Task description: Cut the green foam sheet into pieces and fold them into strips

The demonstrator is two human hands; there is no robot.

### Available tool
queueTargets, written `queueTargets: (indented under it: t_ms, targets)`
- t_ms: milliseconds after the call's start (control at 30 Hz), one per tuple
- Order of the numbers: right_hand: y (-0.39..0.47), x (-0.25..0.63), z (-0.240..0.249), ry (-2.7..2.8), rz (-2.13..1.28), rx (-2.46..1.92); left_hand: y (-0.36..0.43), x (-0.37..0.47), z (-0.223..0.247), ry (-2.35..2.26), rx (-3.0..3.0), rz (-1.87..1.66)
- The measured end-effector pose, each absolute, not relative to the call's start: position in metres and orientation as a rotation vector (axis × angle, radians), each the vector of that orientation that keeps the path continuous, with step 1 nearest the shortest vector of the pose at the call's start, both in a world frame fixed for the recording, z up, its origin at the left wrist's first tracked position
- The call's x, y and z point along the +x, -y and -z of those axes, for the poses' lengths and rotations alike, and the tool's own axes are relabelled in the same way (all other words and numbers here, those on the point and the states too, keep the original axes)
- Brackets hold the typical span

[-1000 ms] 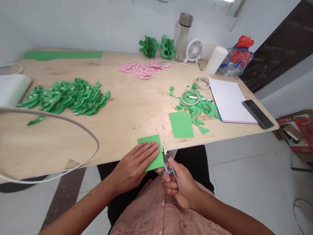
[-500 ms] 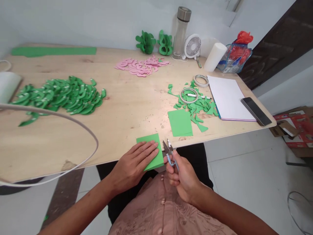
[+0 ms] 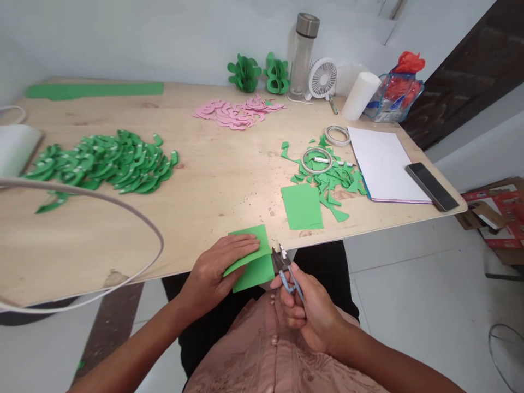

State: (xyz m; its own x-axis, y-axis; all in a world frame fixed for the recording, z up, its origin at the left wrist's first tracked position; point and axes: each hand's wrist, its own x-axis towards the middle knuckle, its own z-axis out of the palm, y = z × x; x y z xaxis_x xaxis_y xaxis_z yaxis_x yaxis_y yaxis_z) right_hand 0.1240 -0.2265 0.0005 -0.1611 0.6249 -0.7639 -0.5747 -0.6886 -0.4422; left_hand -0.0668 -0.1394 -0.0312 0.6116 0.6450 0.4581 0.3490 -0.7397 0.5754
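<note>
At the near edge of the wooden counter [image 3: 213,180], the left hand [image 3: 213,270] lies on a folded green paper [image 3: 254,267], fingers flat on its upper leaf and thumb hidden beneath, so the sheet is pinched and hangs partly over the counter's edge. The right hand [image 3: 305,305] is closed around a small pair of blue-handled snips [image 3: 284,265], whose blades meet the paper's right edge; whether they have bitten in is too small to tell. Judging by what lies about, much cutting is already done: a large heap of green curved pieces [image 3: 102,161] sits to the left, a smaller pile of pink cutouts [image 3: 237,112] lies farther back, and green scraps [image 3: 331,177] are scattered around a tape ring [image 3: 317,160] on the right. Two finished green paper balls [image 3: 260,73] stand by the wall. Still uncut are a flat green rectangle [image 3: 302,206] just beside the scraps and a long green strip [image 3: 94,90] at the far left, so more sheets seem to remain after the one in hand.
</note>
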Motion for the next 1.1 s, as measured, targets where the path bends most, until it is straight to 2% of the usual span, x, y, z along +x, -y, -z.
queueTargets:
  t_ms: [767,1100]
  targets:
    - [0.213,0.114,0.002,-0.026,-1.923,-1.359,0.141,-0.069,0.033,-0.655,2.648,-0.893]
    - [0.209,0.108,0.006,-0.015,-1.872,-1.338,0.139,-0.071,0.05,-0.608,2.795,-0.852]
